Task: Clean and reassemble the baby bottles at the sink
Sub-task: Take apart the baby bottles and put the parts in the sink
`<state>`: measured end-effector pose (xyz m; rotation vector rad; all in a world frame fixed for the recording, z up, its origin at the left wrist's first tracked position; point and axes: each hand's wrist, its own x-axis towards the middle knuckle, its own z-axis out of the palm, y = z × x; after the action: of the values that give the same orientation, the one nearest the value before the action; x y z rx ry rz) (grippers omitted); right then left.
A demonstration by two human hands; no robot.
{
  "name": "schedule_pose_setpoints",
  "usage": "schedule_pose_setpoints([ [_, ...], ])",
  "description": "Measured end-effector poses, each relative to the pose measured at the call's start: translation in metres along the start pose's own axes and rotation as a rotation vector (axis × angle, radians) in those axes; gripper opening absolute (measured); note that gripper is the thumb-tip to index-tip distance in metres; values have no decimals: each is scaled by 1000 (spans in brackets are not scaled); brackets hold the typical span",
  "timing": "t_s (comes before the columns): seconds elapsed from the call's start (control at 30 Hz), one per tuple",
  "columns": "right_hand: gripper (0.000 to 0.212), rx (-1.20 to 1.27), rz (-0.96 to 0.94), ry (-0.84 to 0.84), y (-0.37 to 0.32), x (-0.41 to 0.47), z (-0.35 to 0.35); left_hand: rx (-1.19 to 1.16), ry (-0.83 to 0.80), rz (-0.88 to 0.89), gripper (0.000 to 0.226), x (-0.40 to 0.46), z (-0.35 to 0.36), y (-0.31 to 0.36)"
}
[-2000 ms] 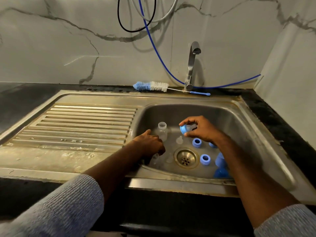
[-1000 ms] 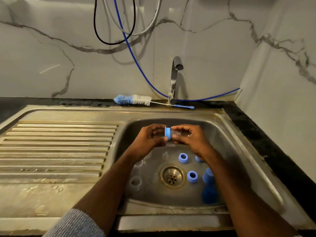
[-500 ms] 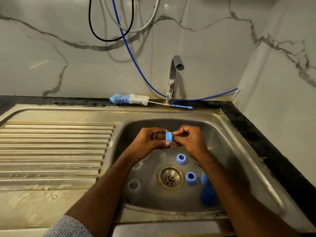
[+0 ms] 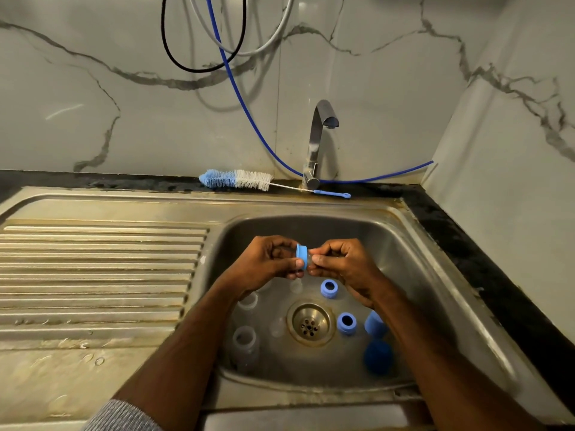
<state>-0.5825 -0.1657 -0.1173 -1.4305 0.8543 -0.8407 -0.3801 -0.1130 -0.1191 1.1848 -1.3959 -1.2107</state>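
While both hands meet at the centre of the frame above the sink basin (image 4: 435, 290), the left hand (image 4: 264, 264) pinches a blue screw ring (image 4: 301, 255) between thumb and fingertips, turned on edge so its opening faces the right hand (image 4: 342, 264). The right hand's curled fingers close on something small and clear at the ring's right face, probably a teat being seated in or pulled from the ring; it is too transparent and too covered by fingers to name with certainty. Holding the pair over the basin seems sensible, since a dropped part would land among the others.

Below the hands, two more blue rings (image 4: 329, 288) (image 4: 346, 323) stand just right of the drain (image 4: 310, 325), and two blue caps (image 4: 375, 325) (image 4: 377, 357) sit lower right, partly cut off by the right forearm. Clear bottles (image 4: 245, 340) stand in the basin's lower left; one is half hidden under the left wrist, and their count is hard to settle. Faint clear shapes near the drain may be teats.

A bottle brush (image 4: 236, 179) lies along the counter's back edge at upper centre, its handle beside the tap (image 4: 317, 144), within reach but unused. No water appears to run from the spout.
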Motion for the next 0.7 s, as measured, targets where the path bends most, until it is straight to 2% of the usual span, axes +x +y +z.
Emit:
schedule_pose_setpoints([
  [0.17,5,24,128,10,2,3,-2,73,-33,-4,40,4,1,-6],
  [0.33,16,166,273,146,9,4,5,171,-31,-3,39,8,4,-9],
  [0.47,16,321,308,158,9,3,5,102,-2,23,42,6,5,-7],
  [0.7,11,417,280,125,9,2,3,79,84,73,46,9,7,-7],
])
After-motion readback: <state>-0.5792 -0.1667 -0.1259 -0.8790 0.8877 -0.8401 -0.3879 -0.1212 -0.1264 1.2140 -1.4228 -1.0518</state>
